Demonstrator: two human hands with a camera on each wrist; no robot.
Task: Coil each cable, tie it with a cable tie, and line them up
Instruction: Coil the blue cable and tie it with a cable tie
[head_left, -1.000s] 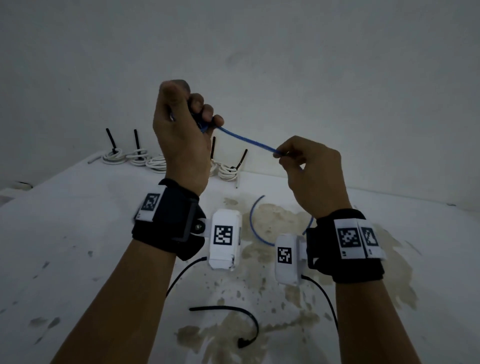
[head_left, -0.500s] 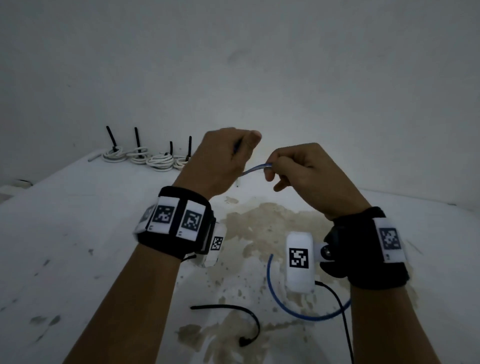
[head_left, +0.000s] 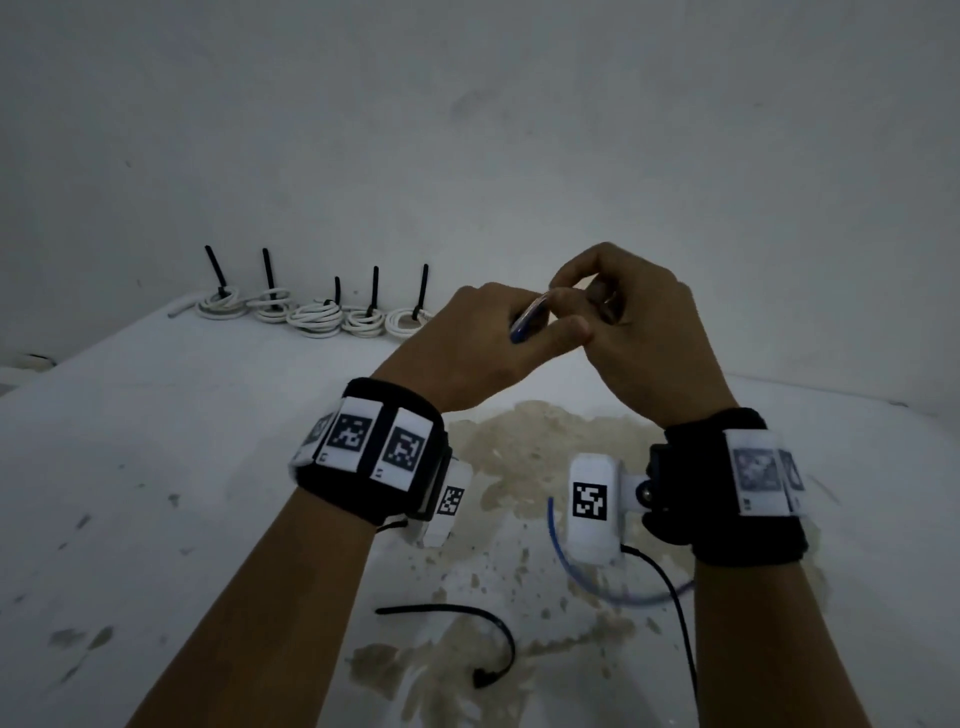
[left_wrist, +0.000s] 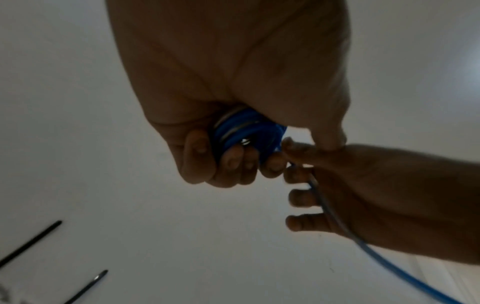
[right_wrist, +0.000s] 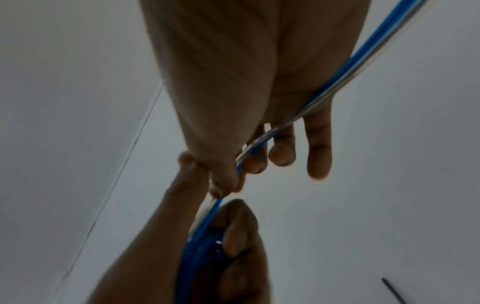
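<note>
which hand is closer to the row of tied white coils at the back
Left. The left hand is raised just right of the white coils, nearly beside the last one. The right hand sits farther right, beyond the left, feeding the blue cable.

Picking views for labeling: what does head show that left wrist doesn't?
Head only: five tied white coils lined up by the wall, and a loose black cable tie on the stained table.
Left wrist only: the blue coil wound inside the left hand.
Both: right hand pinching the blue cable against the left.
</note>
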